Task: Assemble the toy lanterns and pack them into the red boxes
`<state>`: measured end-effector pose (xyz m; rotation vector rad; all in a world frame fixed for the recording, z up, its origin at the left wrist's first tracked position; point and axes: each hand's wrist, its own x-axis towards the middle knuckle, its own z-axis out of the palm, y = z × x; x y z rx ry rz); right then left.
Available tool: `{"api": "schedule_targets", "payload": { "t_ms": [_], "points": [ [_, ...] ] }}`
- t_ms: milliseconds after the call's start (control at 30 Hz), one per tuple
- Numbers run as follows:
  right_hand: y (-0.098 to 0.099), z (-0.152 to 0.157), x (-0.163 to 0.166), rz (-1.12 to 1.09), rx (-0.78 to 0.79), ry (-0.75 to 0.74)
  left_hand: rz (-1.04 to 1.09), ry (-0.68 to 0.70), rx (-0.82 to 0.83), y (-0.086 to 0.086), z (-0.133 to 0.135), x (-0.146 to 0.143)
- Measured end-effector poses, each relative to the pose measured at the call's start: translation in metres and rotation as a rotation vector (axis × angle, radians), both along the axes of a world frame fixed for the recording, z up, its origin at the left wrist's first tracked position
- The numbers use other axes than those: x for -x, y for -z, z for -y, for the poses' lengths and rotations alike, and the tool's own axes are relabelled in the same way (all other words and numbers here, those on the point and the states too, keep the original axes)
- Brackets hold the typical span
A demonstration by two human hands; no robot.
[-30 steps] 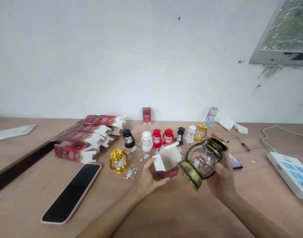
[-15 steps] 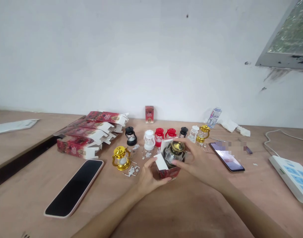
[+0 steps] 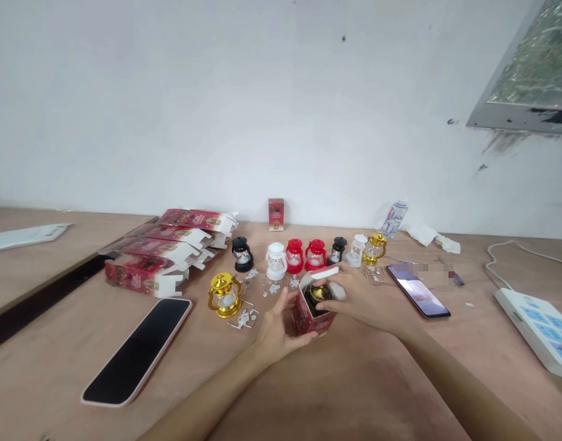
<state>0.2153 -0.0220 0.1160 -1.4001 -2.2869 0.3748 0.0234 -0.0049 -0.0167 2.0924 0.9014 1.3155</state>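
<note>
In front of me stands a small red printed box (image 3: 308,320) with its white top flaps open. My left hand (image 3: 277,331) grips the box's left side, thumb along the front. A bronze-coloured mini lantern (image 3: 321,294) sits mostly inside the box, only its domed top showing. The fingers of my right hand (image 3: 347,297) are closed around that top at the box's opening. Left of the box a gold lantern (image 3: 224,295) stands beside small metal and white parts (image 3: 244,317). Behind the box are a white lantern (image 3: 276,261) and two red lanterns (image 3: 294,256).
Flattened red boxes (image 3: 170,245) are piled at the left. A pink-edged phone (image 3: 138,352) lies front left, another phone (image 3: 418,291) to the right. A power strip (image 3: 538,331) with a cable is far right. One upright box (image 3: 276,214) and a bottle (image 3: 394,218) stand near the wall.
The bronze lantern has gone down into the box, its glass body now hidden. My right hand moved down with it, while my left hand stayed on the box.
</note>
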Motion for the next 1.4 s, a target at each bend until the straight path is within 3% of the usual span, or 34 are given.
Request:
{"api": "schedule_targets", "payload": {
  "t_ms": [67, 167, 267, 400, 500, 700, 900, 1033, 1200, 1400],
  "points": [
    [-0.004, 0.002, -0.001, -0.023, 0.027, -0.090, -0.037, 0.070, -0.073, -0.004, 0.000, 0.001],
    [-0.011, 0.005, -0.004, -0.156, 0.081, -0.214, -0.138, 0.057, -0.177, -0.006, -0.002, 0.004],
    [-0.012, 0.003, -0.013, -0.399, 0.186, -0.216, -0.155, 0.032, -0.277, -0.006, -0.004, 0.007],
    [0.000, -0.005, -0.022, -0.721, 0.373, -0.245, -0.158, 0.033, -0.353, -0.008, -0.004, 0.009],
    [0.012, -0.010, -0.018, -0.810, 0.346, -0.255, -0.153, 0.078, -0.398, -0.009, -0.003, 0.009],
    [0.031, -0.006, 0.000, -0.764, 0.073, -0.186, -0.192, 0.104, -0.258, -0.008, -0.001, 0.009],
    [0.028, -0.001, -0.003, -0.508, -0.025, -0.420, -0.171, 0.093, -0.103, -0.015, -0.003, 0.010],
    [0.035, -0.004, -0.001, -0.472, -0.133, -0.435, -0.118, 0.086, -0.064, -0.010, -0.003, 0.009],
    [0.046, -0.004, 0.000, -0.387, -0.171, -0.410, 0.052, 0.055, -0.024, 0.005, -0.003, 0.005],
    [0.046, -0.005, -0.007, -0.328, -0.172, -0.401, 0.072, 0.060, 0.010, 0.008, -0.003, 0.005]
  ]
}}
